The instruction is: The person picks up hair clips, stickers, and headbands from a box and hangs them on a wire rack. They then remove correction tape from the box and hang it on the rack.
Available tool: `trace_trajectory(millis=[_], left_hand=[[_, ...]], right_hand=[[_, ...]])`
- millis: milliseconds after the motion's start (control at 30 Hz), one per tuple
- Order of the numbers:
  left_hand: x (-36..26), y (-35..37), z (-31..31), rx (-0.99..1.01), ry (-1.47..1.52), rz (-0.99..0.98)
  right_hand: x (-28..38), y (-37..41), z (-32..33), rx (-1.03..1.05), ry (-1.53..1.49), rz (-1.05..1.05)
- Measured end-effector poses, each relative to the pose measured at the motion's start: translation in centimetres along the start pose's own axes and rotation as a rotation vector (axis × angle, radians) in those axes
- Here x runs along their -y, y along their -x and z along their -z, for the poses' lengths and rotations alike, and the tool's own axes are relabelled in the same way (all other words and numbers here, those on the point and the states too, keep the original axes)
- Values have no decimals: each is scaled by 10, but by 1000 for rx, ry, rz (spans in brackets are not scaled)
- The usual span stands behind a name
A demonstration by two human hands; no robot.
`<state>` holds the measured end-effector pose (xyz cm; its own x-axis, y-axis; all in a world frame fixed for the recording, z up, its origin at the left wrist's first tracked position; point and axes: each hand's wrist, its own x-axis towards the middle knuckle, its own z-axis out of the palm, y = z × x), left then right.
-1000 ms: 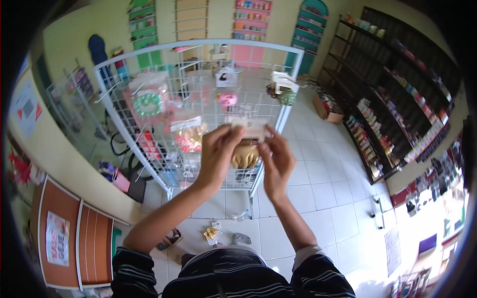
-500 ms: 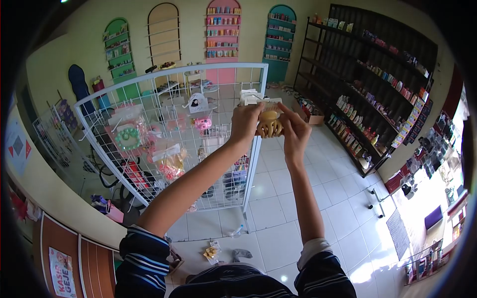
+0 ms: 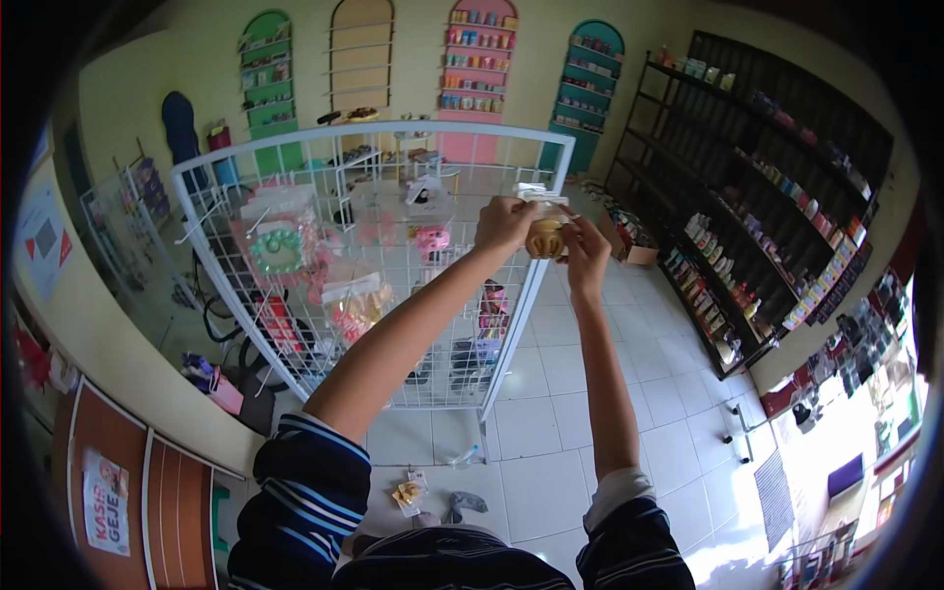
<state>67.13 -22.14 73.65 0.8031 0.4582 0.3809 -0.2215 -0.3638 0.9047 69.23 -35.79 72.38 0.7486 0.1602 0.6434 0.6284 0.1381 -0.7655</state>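
Both my hands are raised at the upper right corner of a white wire grid rack (image 3: 393, 131). Between them is a yellow-brown hair claw clip (image 3: 546, 239) with a pale card or wrapper above it. My left hand (image 3: 504, 224) pinches it from the left side, and my right hand (image 3: 587, 256) has its fingers closed on the right side. White cards (image 3: 536, 190) show just above, at the rack's edge. Whether the clip's card touches a hook there is hidden by my fingers.
Bagged green beads (image 3: 275, 251), a bag of pink and yellow pieces (image 3: 352, 310) and a pink item (image 3: 431, 238) hang on the rack. Dark shelves (image 3: 713, 162) with bottles stand right. On the tiled floor lies a packaged yellow item (image 3: 408, 495).
The view has swung a little left, so the room sits further right. My hands and the hair claw clip are now closer to the rack's right post.
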Motion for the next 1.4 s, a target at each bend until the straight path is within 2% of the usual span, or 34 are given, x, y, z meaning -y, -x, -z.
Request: trace_trajectory(millis=[33,100,133,167,200,233,267,300,333,367,400,433,467,500,533,567,600,667,700,767,833,900,933,967,1000,1033,1100,1133,1167,1200,1267,1333,1400], left_hand=[[-1,5,5,16,38,43],[4,25,17,-71,7,-121],[13,41,22,-98,3,-255],[15,70,35,-91,33,-338],[31,100,46,-93,39,-361],[37,137,64,-32,47,-232],[56,174,75,-128,-34,-277],[79,208,87,-145,-174,-224],[101,242,97,-137,-188,-71],[126,274,111,-133,-206,25],[147,309,123,-161,-253,166],[176,341,132,-202,-282,282],[211,375,138,-255,-300,363],[230,407,152,-280,-324,461],[245,439,163,-386,-388,503],[256,465,171,-413,-386,674],[269,492,183,-440,-469,715],[279,531,213,-379,-420,1006],[289,553,223,-424,-384,1057],[316,595,240,-458,-332,1120],[347,635,257,-542,-410,1190],[378,667,272,-477,-402,1276],[391,683,278,-431,-410,1347],[405,696,284,-405,-386,1367],[420,708,293,-395,-359,1387],[434,720,300,-385,-329,1408],[467,739,313,-371,-339,1408],[484,747,318,-419,-347,1388],[500,753,322,-469,-360,1364],[513,758,326,-450,-349,1376],[542,761,341,-440,-273,1378],[571,764,351,-424,-262,1362],[590,765,357,-411,-245,1366]], right_hand=[[-5,0,1,25,-2,-7],[-19,2,3,-87,31,1],[-24,6,7,-98,39,83],[-50,9,17,-106,-202,124],[-16,29,11,-214,-11,67],[-14,50,15,-177,16,105],[-47,67,32,-260,156,27],[-53,95,34,-382,61,-67],[-70,133,24,-435,173,-10],[-69,174,7,-423,252,-59],[-126,221,28,-261,362,61],[-155,265,26,-231,334,-151],[-140,315,11,19,294,-293],[-132,358,-2,149,275,-525],[-119,392,-20,265,192,-662],[-114,416,-29,419,221,-777],[-104,435,-50,662,379,-694],[-107,467,-90,960,378,-729],[-119,485,-110,1103,366,-683],[-137,515,-161,1328,226,-393],[-150,545,-214,1490,247,-478],[-200,588,-248,1671,238,-403],[-206,601,-275,1736,327,-536],[-235,625,-287,1794,329,-488],[-264,651,-299,1769,376,-460],[-274,665,-321,1805,446,-440],[-305,701,-359,1812,333,-337],[-316,718,-379,1828,397,-322],[-325,735,-398,1841,509,-418],[-334,753,-415,1814,539,-412],[-362,796,-444,1646,374,-534],[-373,832,-471,1504,320,-491],[-395,873,-491,1470,340,-490]])
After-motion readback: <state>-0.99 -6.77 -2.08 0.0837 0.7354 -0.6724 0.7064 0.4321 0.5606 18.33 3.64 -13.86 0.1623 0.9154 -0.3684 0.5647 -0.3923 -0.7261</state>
